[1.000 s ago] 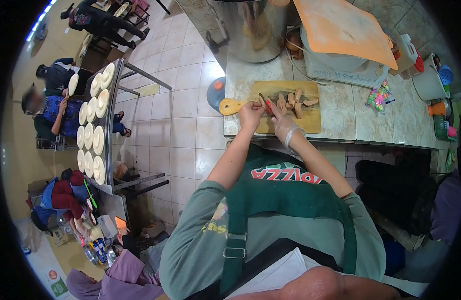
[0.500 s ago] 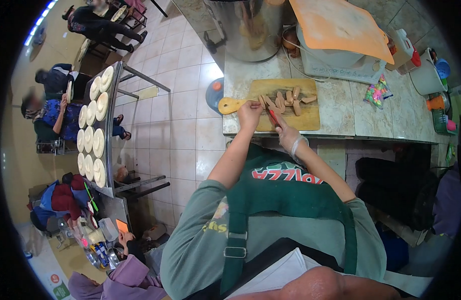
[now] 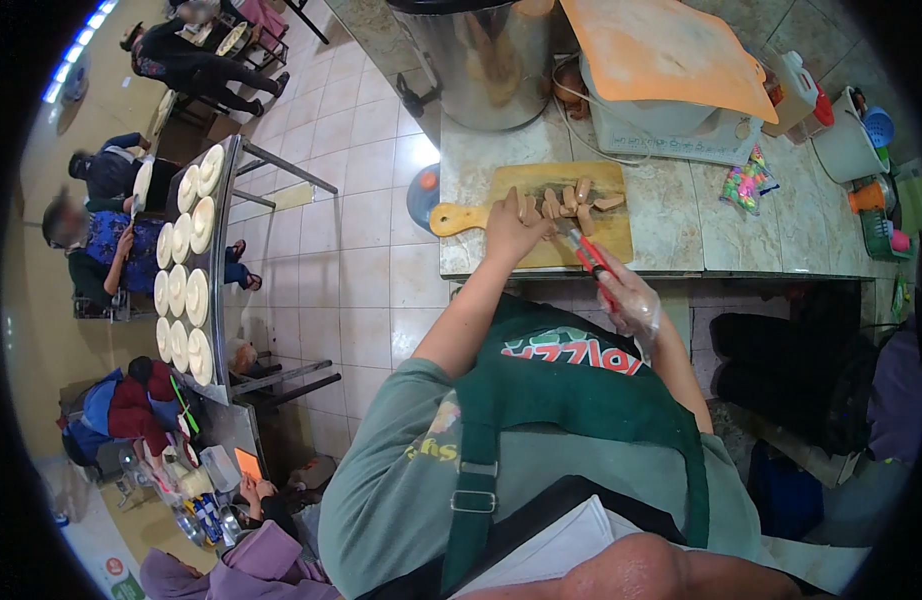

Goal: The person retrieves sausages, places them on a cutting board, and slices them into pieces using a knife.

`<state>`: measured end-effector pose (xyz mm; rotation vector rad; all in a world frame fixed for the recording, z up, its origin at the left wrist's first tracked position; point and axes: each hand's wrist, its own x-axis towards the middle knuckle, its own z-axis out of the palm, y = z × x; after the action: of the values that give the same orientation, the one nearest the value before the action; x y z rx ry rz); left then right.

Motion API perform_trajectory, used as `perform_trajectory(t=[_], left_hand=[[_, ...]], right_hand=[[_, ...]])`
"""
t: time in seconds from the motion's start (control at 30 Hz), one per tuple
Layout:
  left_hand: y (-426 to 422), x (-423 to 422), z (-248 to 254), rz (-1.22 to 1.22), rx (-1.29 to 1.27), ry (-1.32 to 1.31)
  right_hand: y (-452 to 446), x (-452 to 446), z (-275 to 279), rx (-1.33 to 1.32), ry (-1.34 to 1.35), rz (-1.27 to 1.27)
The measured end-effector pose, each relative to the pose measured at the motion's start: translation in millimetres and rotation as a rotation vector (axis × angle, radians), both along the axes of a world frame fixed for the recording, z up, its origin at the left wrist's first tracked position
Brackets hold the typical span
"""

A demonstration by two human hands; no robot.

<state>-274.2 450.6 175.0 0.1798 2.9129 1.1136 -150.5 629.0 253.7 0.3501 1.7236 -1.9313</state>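
Note:
A wooden cutting board (image 3: 606, 240) with a round-ended handle lies on the tiled counter. Several cut pieces of brown sausage (image 3: 582, 190) are spread over its middle and right side. My left hand (image 3: 516, 234) rests over the board's left part, its fingers curled down onto sausage at the near end of the pile; the fingertips are partly hidden. Below and to the right, my right hand (image 3: 634, 302), in a clear plastic glove, grips a knife (image 3: 593, 262) with a red and black handle. Its blade points up-left toward the sausage, near my left fingers.
A large metal pot (image 3: 491, 75) stands behind the board, beside a white box (image 3: 666, 135) with an orange sheet (image 3: 671, 60) on top. A colourful packet (image 3: 746, 185) lies to the right. At left, a table (image 3: 219, 260) bears several dough rounds (image 3: 203, 226); people work around it.
My right hand has drawn the knife back toward my body, turning so more handle and blade show. My left hand has shifted slightly right, flatter over the sausage.

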Motion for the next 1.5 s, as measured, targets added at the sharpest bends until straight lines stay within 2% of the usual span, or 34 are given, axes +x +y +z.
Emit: perform_trajectory(t=[0.03,0.1,0.23,0.3,0.43,0.5,0.73,0.93,1.0,1.03,1.1,1.13,1.2,1.23,1.27,1.3,1.33,1.37,1.4,1.43,1.47,1.5], left_hand=[[5,3,6,-0.002,-0.001,0.001],[15,8,19,-0.116,-0.202,0.036],[29,11,18,-0.135,-0.344,0.133],[32,9,11,-0.146,-0.317,0.248],[31,-2,-9,-0.123,-0.228,0.315],[30,-5,-15,-0.102,-0.185,0.366],[32,-8,-28,-0.171,-0.179,0.386],[22,-18,-30,-0.149,-0.122,0.300],[18,-23,-26,-0.039,0.095,0.236],[15,-27,-29,-0.023,0.093,0.241],[6,-35,-39,0.113,0.385,0.121],[2,-35,-30,0.151,0.384,0.137],[-9,-30,-3,0.351,0.825,-0.217],[-21,-31,-8,0.351,0.876,-0.224],[-33,-31,-14,0.356,0.923,-0.222],[-44,-26,-8,0.398,0.951,-0.190],[-52,-19,-1,0.441,0.974,-0.155],[-64,-17,-13,0.472,0.811,-0.097],[-70,-3,5,0.536,0.868,-0.136],[-78,6,1,0.574,0.998,-0.077],[-87,15,1,0.617,0.982,-0.049],[-98,23,2,0.655,0.971,-0.022]], right_hand=[[6,3,10,-0.071,-0.038,-0.069],[16,7,8,-0.063,-0.013,-0.104],[27,13,21,-0.100,0.017,-0.228],[33,15,23,-0.122,0.019,-0.207],[30,15,11,-0.122,0.096,-0.276],[35,17,17,-0.147,0.042,-0.186],[37,13,24,-0.119,0.037,-0.206],[36,10,12,-0.130,0.096,-0.231],[35,7,17,-0.112,0.028,-0.212],[32,4,16,-0.113,0.031,-0.195],[24,-5,10,-0.010,0.036,-0.167],[17,-12,-12,0.103,0.162,-0.135],[-7,-31,-12,0.362,0.186,0.025],[-22,-41,-12,0.488,0.237,0.116],[-28,-52,-50,0.678,0.592,0.183],[-33,-62,-67,0.639,0.638,0.265],[-41,-71,-78,0.902,0.837,0.241],[-56,-78,-83,1.149,1.046,0.179],[-68,-82,-55,1.229,0.638,0.397],[-77,-85,-56,1.296,0.583,0.425],[-75,-88,-60,1.372,0.529,0.448],[-61,-96,-86,1.424,0.659,0.446]])
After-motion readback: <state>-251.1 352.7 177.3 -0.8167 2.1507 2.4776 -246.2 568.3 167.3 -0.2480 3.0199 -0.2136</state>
